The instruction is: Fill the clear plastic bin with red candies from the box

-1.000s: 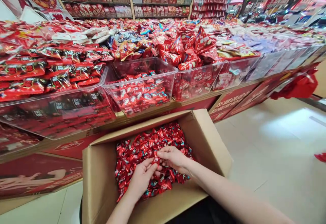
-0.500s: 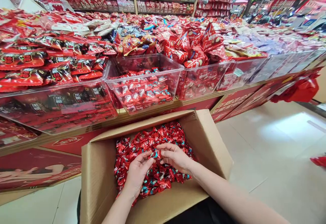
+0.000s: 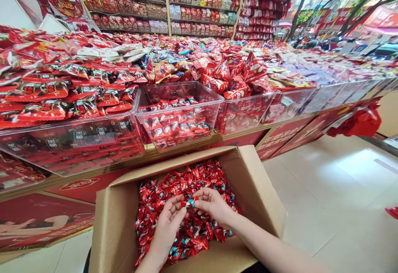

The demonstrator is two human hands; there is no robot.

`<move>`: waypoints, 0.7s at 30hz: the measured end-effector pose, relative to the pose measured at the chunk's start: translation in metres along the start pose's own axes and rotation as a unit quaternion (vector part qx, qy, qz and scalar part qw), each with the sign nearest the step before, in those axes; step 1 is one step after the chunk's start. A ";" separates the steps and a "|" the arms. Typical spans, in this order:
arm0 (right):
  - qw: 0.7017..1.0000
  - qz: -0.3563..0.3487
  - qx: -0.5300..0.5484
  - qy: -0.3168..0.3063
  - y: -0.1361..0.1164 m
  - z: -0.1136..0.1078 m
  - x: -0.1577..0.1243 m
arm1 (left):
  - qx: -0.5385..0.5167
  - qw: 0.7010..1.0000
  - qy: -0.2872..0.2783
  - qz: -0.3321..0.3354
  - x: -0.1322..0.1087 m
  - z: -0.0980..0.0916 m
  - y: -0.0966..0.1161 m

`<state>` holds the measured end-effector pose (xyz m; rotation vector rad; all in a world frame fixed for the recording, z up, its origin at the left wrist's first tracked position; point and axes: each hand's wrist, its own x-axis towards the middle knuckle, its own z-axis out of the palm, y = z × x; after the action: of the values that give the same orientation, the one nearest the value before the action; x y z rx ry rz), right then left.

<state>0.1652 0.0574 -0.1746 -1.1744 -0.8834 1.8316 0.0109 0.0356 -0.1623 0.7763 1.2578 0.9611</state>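
Observation:
A small wrapped candy [image 3: 189,204] in red and teal foil is pinched between both hands, over an open cardboard box [image 3: 264,194]. My left hand [image 3: 168,223] has its thumb and fingertips closed on the candy's left end. On the other end, my right hand [image 3: 213,207] grips with thumb and forefinger, its other fingers curled. Beneath them, a heap of similar red wrapped candies [image 3: 202,177] fills the bottom of the box. The hands and forearms hide part of this heap.
Just beyond the box stands a clear plastic bin [image 3: 180,111], partly filled with neatly laid candies. Bins of black-and-red packets [image 3: 77,105] and red pyramid packets [image 3: 238,72] flank it. Stocked shelves [image 3: 202,6] rise behind. Tiled floor [image 3: 320,182] lies to the right.
The view has tilted up, so the bins and box sit lower and more shelving shows. Both hands still hold the candy; its teal part now shows more between the fingertips.

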 end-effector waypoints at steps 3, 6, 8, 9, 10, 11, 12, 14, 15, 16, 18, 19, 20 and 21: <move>0.998 -0.030 -0.053 -0.006 -0.007 0.000 -0.003 | 0.004 1.000 0.000 -0.010 -0.002 -0.002 0.001; 0.978 -0.098 -0.183 -0.009 -0.028 0.003 -0.011 | -0.007 1.000 0.001 -0.017 -0.003 -0.003 0.000; 0.939 -0.179 -0.294 -0.011 -0.054 0.006 -0.022 | -0.015 1.000 0.000 -0.019 -0.002 -0.003 -0.001; 0.911 -0.229 -0.342 -0.014 -0.070 0.008 -0.029 | -0.018 1.000 0.000 -0.020 -0.002 -0.003 -0.001; 0.880 -0.282 -0.382 -0.019 -0.089 0.010 -0.036 | -0.020 1.000 0.002 -0.020 -0.002 -0.003 -0.002; 0.846 -0.336 -0.414 -0.026 -0.110 0.011 -0.043 | -0.019 1.000 0.006 -0.020 -0.001 -0.003 -0.003; 0.810 -0.388 -0.438 -0.034 -0.132 0.013 -0.050 | -0.017 1.000 0.012 -0.020 -0.001 -0.003 -0.004; 0.740 -0.477 -0.473 -0.042 -0.177 0.017 -0.060 | -0.009 0.999 0.024 -0.022 0.000 -0.002 -0.005; 0.710 -0.510 -0.484 -0.035 -0.200 0.019 -0.062 | -0.004 0.999 0.028 -0.024 0.001 -0.002 -0.006; 0.685 -0.535 -0.495 -0.019 -0.223 0.021 -0.062 | 0.000 0.999 0.029 -0.025 0.002 -0.001 -0.007; 0.653 -0.548 -0.522 0.032 -0.264 0.027 -0.053 | 0.008 0.999 0.024 -0.029 0.003 -0.002 -0.007; 0.644 -0.538 -0.542 0.054 -0.282 0.031 -0.045 | 0.012 0.999 0.018 -0.032 0.003 -0.002 -0.007; 0.638 -0.517 -0.567 0.067 -0.297 0.035 -0.033 | 0.017 0.999 0.011 -0.035 0.003 -0.002 -0.007; 0.633 -0.488 -0.597 0.069 -0.310 0.038 -0.020 | 0.021 0.999 0.004 -0.037 0.004 -0.003 -0.006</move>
<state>0.2079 0.1770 0.1110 -1.0452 -2.2016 0.0735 0.0091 0.0362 -0.1698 0.7540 1.3087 0.8798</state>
